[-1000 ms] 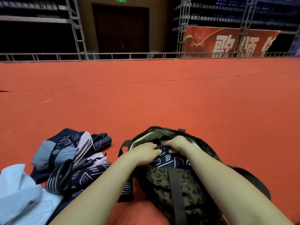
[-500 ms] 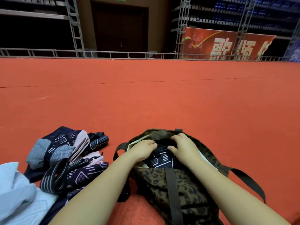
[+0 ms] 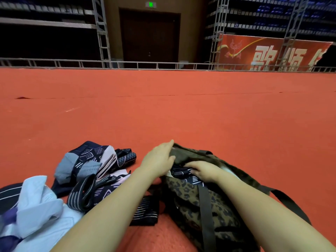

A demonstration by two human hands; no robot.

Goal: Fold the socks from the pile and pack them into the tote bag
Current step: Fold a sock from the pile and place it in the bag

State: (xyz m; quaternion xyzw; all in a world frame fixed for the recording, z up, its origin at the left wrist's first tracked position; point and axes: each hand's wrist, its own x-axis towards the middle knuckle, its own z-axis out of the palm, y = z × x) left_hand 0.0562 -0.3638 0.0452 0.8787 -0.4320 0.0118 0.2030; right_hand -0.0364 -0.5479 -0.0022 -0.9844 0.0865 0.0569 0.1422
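Huge stretch of orange-red carpeted floor (image 3: 181, 115) here, with a thin seam line running straight across it. Along its far edge sits a low grey metal truss railing (image 3: 127, 65). Behind that, a dark brown double door (image 3: 150, 35) in a tan wall, with a small lit green exit sign (image 3: 150, 4) above it. Grey metal truss towers (image 3: 102, 31) stand on either side. Off to the right hangs a red banner with big white characters (image 3: 272, 53), and dim rows of blue seating (image 3: 272, 10) rise above it. Lighting is pretty low back there.
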